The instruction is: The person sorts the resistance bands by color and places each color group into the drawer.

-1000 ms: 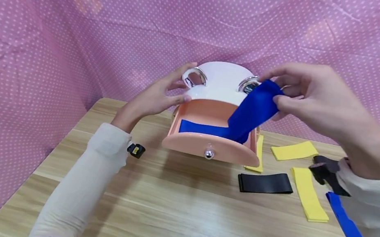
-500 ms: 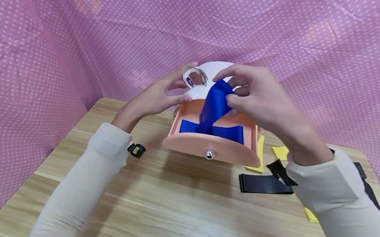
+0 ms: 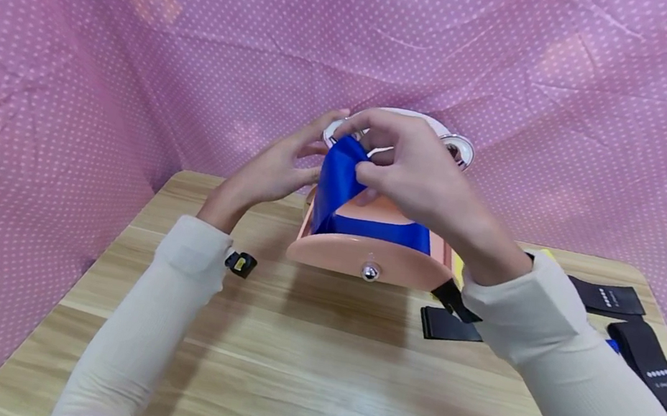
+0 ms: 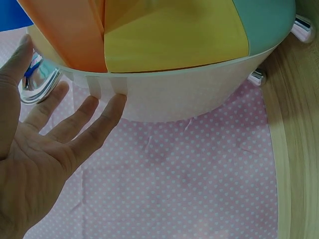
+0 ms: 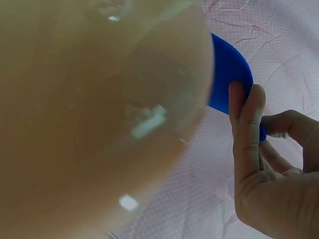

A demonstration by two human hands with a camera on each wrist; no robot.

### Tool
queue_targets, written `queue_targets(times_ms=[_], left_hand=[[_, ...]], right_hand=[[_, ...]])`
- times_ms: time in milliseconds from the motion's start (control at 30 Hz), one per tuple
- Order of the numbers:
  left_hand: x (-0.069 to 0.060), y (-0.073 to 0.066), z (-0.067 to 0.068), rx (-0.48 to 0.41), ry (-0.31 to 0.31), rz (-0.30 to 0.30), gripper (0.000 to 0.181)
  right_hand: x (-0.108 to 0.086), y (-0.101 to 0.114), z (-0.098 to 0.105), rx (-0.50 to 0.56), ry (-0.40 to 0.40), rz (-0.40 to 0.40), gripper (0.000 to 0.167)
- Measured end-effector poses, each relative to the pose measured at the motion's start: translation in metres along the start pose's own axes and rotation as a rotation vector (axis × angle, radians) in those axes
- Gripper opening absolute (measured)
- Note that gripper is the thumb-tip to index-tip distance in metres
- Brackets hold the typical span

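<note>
Pinching the blue band (image 3: 336, 183) over the drawer (image 3: 333, 254), its lower part dipping inside, the right hand (image 3: 412, 166) seemingly lifts 1 end to clear the rim; the left hand (image 3: 278, 164), fingers extended, touches the white box (image 4: 174, 99) (probably steadying it).

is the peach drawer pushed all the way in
No, in the head view the peach drawer stands pulled out, with its inside showing behind the front and the right hand pinching a blue band above it.

The band (image 3: 338, 176) is plain blue, the drawer (image 3: 339, 256) peach, the casing (image 4: 184, 97) white, the sleeves (image 3: 135, 322) cream — the cloth (image 3: 310, 22) pink with white dots, the table (image 3: 313, 379) pale wood-grain.
</note>
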State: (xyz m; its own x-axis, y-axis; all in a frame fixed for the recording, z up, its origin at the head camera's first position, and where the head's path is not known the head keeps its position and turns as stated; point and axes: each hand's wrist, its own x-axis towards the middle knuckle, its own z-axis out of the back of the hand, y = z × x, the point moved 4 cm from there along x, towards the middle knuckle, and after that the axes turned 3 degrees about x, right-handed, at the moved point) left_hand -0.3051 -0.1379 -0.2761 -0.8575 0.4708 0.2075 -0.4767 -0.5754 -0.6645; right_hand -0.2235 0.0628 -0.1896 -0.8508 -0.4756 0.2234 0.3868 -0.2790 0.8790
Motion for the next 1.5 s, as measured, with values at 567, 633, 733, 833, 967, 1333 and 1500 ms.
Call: queue_targets(times_ms=[567,633,733,833,967,1333,1500], left_hand=[[0.0,-0.003,0.0,0.002,0.0,0.013,0.085],[0.0,-0.003,0.0,-0.001,-0.001,0.004,0.085],[0.0,-0.003,0.001,0.006,-0.003,-0.001,0.085],[-0.001,-0.002,0.001,0.001,-0.004,-0.005,0.085],[0.0,-0.002,0.0,-0.004,-0.003,-0.007,0.085],[0.0,0.001,-0.001,-0.007,0.0,0.009,0.084],[0.0,0.0,0.0,0.0,0.003,0.008,0.084]], right_hand=[[-0.024,-0.062,0.018,-0.064,-0.074,-0.283,0.037],[-0.028,-0.065,0.019,-0.103,-0.079,-0.298,0.037],[-0.033,-0.069,0.021,-0.129,-0.09,-0.308,0.036],[-0.037,-0.073,0.022,-0.15,-0.103,-0.322,0.038],[-0.043,-0.077,0.024,-0.213,-0.111,-0.337,0.04],[-0.049,-0.086,0.027,-0.399,-0.082,-0.329,0.038],[-0.051,-0.088,0.028,-0.413,-0.088,-0.32,0.038]])
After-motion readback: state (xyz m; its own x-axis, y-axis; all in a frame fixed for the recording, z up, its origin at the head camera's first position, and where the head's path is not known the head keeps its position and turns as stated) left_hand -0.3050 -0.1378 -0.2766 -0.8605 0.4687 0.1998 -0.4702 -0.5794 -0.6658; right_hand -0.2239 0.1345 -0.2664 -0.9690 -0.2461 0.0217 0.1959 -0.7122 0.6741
